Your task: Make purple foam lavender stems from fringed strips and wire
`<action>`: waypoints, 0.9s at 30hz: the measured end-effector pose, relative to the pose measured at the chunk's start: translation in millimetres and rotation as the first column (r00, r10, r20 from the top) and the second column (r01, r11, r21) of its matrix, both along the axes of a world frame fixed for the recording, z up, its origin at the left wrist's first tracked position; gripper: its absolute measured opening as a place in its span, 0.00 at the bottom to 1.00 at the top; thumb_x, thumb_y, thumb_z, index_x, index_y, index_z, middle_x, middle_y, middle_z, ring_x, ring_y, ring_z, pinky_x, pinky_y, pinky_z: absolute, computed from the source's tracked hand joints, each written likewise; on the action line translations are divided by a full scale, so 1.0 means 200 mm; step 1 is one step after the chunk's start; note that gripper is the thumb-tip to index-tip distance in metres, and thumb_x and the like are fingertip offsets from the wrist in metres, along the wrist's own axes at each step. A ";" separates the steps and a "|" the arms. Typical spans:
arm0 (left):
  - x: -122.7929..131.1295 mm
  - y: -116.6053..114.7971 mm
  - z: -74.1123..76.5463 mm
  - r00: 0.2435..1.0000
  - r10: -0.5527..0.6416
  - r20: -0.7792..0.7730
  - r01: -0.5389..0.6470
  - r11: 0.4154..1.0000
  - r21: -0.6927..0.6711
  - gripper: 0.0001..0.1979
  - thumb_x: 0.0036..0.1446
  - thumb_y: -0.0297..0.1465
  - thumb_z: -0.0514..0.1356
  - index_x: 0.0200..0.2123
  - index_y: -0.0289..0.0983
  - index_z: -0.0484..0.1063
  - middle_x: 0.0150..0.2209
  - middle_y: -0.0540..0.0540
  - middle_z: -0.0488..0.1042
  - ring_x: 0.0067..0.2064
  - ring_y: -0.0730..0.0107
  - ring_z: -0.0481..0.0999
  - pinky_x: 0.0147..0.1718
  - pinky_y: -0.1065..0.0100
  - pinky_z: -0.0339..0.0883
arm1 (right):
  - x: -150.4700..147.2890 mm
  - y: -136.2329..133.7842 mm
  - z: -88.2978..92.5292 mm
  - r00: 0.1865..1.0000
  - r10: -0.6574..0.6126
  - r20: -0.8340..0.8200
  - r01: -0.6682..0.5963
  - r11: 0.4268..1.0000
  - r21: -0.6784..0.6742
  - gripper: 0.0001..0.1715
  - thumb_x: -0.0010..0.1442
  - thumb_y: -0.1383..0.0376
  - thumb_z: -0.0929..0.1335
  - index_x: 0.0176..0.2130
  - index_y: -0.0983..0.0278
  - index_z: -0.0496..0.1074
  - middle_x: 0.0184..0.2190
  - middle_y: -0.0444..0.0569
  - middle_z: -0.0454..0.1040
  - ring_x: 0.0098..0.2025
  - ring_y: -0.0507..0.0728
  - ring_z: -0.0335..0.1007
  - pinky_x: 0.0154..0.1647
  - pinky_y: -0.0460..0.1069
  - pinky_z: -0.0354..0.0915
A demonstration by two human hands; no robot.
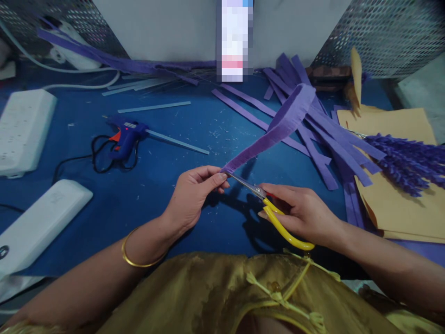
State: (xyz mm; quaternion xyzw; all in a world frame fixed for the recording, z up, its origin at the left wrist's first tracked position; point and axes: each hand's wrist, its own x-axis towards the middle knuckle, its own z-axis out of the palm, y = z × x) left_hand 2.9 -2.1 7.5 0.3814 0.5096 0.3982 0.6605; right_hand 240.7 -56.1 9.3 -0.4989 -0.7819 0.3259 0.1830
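Curled strip, one; scissors, one

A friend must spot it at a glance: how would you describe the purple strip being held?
Over the blue table, find the left hand near mid-picture. It pinches one end of the purple strip, at the tips of the yellow-handled scissors. Unlike the loose strips lying beyond, this one curves up from the hand in a raised arch.
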 end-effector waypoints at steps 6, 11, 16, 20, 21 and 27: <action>-0.01 0.00 -0.02 0.999 -0.041 -0.001 0.041 0.999 0.011 0.05 0.49 0.31 0.70 0.26 0.36 0.80 0.24 0.49 0.77 0.26 0.76 0.72 0.28 0.74 0.65 | -0.02 0.00 0.00 1.000 -0.013 -0.006 0.013 1.000 -0.026 0.28 0.62 0.52 0.70 0.56 0.64 0.71 0.33 0.46 0.76 0.27 0.51 0.68 0.29 0.45 0.62; -0.01 -0.01 -0.02 0.998 -0.059 0.010 0.058 0.998 0.017 0.04 0.50 0.31 0.69 0.25 0.37 0.80 0.23 0.50 0.77 0.26 0.77 0.72 0.27 0.75 0.64 | -0.01 0.00 0.01 1.000 0.019 -0.001 -0.019 1.000 0.025 0.25 0.64 0.53 0.69 0.55 0.63 0.72 0.30 0.44 0.75 0.25 0.49 0.64 0.27 0.45 0.59; -0.01 0.00 -0.01 0.998 -0.053 0.019 0.053 0.998 0.022 0.04 0.50 0.31 0.70 0.26 0.37 0.80 0.23 0.50 0.77 0.26 0.77 0.72 0.27 0.75 0.64 | 0.00 0.00 0.01 1.000 0.028 -0.014 -0.028 1.000 -0.006 0.24 0.65 0.53 0.68 0.55 0.63 0.72 0.31 0.46 0.76 0.26 0.50 0.66 0.28 0.45 0.60; -0.01 0.00 -0.02 0.998 -0.055 0.024 0.055 0.998 0.013 0.04 0.49 0.31 0.70 0.26 0.37 0.80 0.23 0.50 0.77 0.26 0.77 0.72 0.28 0.75 0.64 | -0.01 0.00 0.01 1.000 0.021 -0.023 -0.022 1.000 -0.023 0.24 0.65 0.53 0.68 0.55 0.63 0.72 0.34 0.47 0.78 0.27 0.51 0.68 0.29 0.45 0.61; -0.01 0.00 -0.02 0.998 -0.057 0.026 0.057 0.998 0.009 0.04 0.49 0.31 0.70 0.25 0.37 0.80 0.23 0.50 0.77 0.26 0.77 0.72 0.28 0.75 0.64 | -0.01 0.00 0.01 1.000 0.021 -0.023 -0.021 1.000 -0.022 0.24 0.65 0.53 0.68 0.55 0.63 0.72 0.34 0.48 0.78 0.27 0.51 0.68 0.29 0.45 0.61; -0.01 0.00 -0.01 0.997 -0.065 0.030 0.065 0.998 0.000 0.04 0.50 0.31 0.69 0.26 0.37 0.80 0.23 0.50 0.77 0.26 0.76 0.72 0.28 0.74 0.65 | 0.00 0.00 0.01 0.999 0.029 -0.020 -0.030 0.998 -0.047 0.24 0.65 0.53 0.68 0.56 0.63 0.72 0.34 0.47 0.78 0.28 0.51 0.69 0.30 0.45 0.62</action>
